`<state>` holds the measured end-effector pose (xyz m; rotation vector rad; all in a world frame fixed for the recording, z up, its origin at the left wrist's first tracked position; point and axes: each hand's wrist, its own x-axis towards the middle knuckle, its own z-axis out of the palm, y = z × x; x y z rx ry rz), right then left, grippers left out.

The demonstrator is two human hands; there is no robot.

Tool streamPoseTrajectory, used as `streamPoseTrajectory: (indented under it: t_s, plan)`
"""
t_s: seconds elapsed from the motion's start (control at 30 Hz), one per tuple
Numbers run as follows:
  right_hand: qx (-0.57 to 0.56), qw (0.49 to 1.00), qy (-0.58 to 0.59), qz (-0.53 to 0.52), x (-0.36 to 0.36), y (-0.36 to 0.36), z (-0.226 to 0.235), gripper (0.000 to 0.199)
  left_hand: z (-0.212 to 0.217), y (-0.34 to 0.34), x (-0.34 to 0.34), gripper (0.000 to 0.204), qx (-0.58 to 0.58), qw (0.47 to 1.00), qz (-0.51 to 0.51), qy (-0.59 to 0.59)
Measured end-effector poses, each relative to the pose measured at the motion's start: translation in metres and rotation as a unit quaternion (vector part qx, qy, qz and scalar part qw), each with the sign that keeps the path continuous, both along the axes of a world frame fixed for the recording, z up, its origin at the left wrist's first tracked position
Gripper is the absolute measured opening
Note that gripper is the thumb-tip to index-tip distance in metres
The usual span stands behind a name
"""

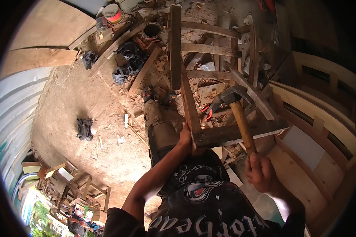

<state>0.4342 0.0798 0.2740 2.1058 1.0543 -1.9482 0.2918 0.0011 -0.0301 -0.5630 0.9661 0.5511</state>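
My right hand (pixel 260 173) is closed around the lower end of a claw hammer's yellowish wooden handle. The dark head of the claw hammer (pixel 243 128) is above the near board (pixel 241 132) of a rough wooden frame (pixel 209 48). Whether the head touches any wood, I cannot tell. At the left end of that near board, my left hand (pixel 184 136) grips the corner where a reddish-brown upright piece meets it. Several slats cross the far part of the frame. Behind the hammer head lies a tool with red-orange handles (pixel 208 113), partly hidden.
Wood scraps and loose planks (pixel 144 71) litter the dirt floor ahead. Black plastic bags (pixel 132 57) and an open bucket (pixel 151 30) are at the far left. Pale wooden panels (pixel 304 158) stand close on my right. Behind on the left are stacked wooden pieces (pixel 95 193) and another person (pixel 77 225).
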Motion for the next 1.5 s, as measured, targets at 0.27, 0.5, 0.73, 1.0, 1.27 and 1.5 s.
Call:
streamPoseTrajectory:
  t_s: [0.27,0.5,0.73,1.0,1.27,1.5]
  plan:
    - [-0.119,0.972,-0.022,-0.201,0.011,0.008,0.008,0.045,0.022,0.014,-0.007,0.069,0.016,0.998,0.032,-0.045]
    - [0.144,0.988,-0.057,-0.01,0.007,-0.018,-0.02,0.049,0.022,0.016,-0.01,0.077,0.01,0.996,0.027,-0.088]
    - [0.021,0.983,0.016,-0.179,0.045,-0.058,-0.001,0.046,-0.007,-0.006,-0.017,0.084,0.012,0.989,0.004,-0.148]
    - [0.344,0.792,-0.141,-0.484,0.059,-0.192,-0.169,0.045,0.007,0.075,-0.05,0.062,0.379,0.815,-0.254,0.357]
    - [-0.004,0.58,-0.114,-0.806,0.008,-0.367,-0.347,0.03,0.106,0.112,0.071,0.121,0.64,0.347,-0.642,0.241]
    - [0.082,0.523,-0.108,-0.842,-0.183,-0.445,-0.344,0.038,0.076,0.101,0.085,0.077,0.69,0.272,-0.654,0.152]
